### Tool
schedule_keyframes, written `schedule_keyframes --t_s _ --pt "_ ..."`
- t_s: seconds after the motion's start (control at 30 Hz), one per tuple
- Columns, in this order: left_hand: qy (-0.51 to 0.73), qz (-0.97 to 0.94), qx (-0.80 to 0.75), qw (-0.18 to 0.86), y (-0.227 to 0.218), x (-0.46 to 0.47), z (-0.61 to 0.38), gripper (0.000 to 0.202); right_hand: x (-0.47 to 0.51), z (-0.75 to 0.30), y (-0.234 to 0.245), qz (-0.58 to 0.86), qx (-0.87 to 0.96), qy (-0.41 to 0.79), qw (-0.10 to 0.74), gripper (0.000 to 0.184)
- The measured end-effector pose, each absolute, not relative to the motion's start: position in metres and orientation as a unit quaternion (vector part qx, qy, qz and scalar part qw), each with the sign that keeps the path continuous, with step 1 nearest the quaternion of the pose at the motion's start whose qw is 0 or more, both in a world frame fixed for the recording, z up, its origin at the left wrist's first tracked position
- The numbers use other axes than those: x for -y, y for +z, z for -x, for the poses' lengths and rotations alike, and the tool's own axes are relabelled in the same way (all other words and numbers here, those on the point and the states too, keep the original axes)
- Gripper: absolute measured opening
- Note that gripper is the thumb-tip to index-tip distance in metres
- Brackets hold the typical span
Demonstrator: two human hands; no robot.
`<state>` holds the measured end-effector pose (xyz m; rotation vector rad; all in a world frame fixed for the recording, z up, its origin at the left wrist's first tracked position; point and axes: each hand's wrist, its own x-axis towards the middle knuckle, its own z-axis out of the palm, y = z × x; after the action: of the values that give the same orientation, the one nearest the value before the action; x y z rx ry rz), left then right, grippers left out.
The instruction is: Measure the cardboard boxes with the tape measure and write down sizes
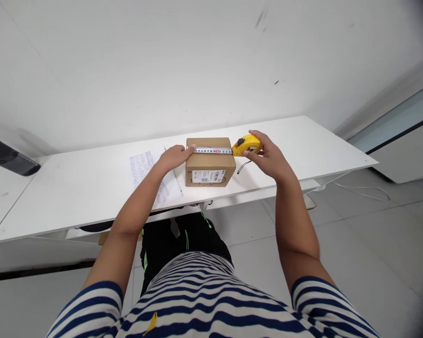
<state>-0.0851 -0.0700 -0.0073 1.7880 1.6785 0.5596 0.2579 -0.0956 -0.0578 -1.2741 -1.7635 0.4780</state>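
A small brown cardboard box (pixel 209 164) with a white label on its front stands on the white table (pixel 91 188). A yellow tape measure (pixel 246 144) sits at the box's top right corner, gripped by my right hand (pixel 268 157). Its white blade (pixel 213 150) lies stretched across the box top. My left hand (pixel 174 157) pinches the blade's end down at the box's top left edge.
A printed sheet of paper (pixel 151 176) lies on the table under my left forearm. A dark object (pixel 7 157) sits at the far left. A white cable (pixel 359 190) trails on the tiled floor to the right. The wall is close behind the table.
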Motion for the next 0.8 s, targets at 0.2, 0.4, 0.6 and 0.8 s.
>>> schedule_keyframes --t_s 0.2,0.4,0.6,0.8 --pt "0.253 -0.655 -0.593 0.394 -0.018 0.069 0.091 0.060 0.100 -0.256 -0.059 0.511 0.707 0.192 0.449 0.070" --pt "0.301 -0.653 -0.555 0.418 -0.014 0.065 0.099 0.054 0.099 -0.250 -0.060 0.492 0.709 0.127 0.489 0.068" --pt "0.453 -0.657 -0.496 0.342 0.022 0.112 0.103 0.056 0.133 -0.221 -0.043 0.419 0.719 -0.019 0.554 0.070" --pt "0.405 -0.702 -0.410 0.418 0.028 0.154 0.095 0.060 0.163 -0.146 -0.017 0.324 0.802 -0.113 0.489 0.064"
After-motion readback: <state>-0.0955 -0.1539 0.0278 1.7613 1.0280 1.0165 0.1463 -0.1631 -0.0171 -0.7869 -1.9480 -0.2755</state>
